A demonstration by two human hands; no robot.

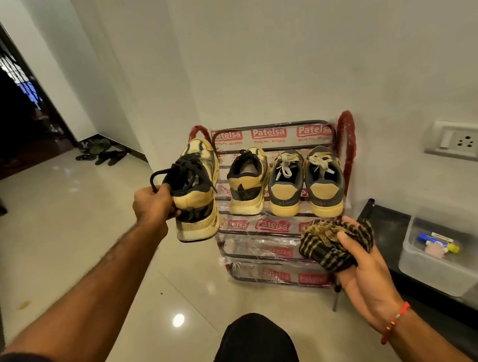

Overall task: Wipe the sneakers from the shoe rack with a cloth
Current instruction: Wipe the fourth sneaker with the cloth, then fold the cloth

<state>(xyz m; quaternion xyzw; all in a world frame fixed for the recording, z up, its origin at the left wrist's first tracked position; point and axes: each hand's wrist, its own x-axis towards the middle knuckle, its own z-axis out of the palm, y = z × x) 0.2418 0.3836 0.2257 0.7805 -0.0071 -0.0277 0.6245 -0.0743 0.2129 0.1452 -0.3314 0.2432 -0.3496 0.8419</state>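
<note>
— checked cloth (334,244), dark and tan, is bunched in the right hand (365,270), fingers curled round it. the left hand (153,203) grips the heel of a black-and-cream sneaker (196,191), held off the shoe rack (277,194), just beyond that hand's fingertips.

— so the wiping hasn't begun?

— i'd say not. cloth and shoe are well apart, the cloth low and off to the right of the left hand.

— how would you do it well?

— bring the shoe in over the lap, keep that heel grip firm, and sweep the cloth from toe toward the gripping hand. i'd turn the shoe so the pale sole edge faces the cloth. the black laces (171,170) hang loose over the left hand; mind they don't snag.

— and the others?

— its mate (248,180) sits on the rack just past the held shoe, then a grey pair (305,181), beyond the right hand's fingertips. a clear tub (443,253) lies to the right of the cloth hand.
</note>
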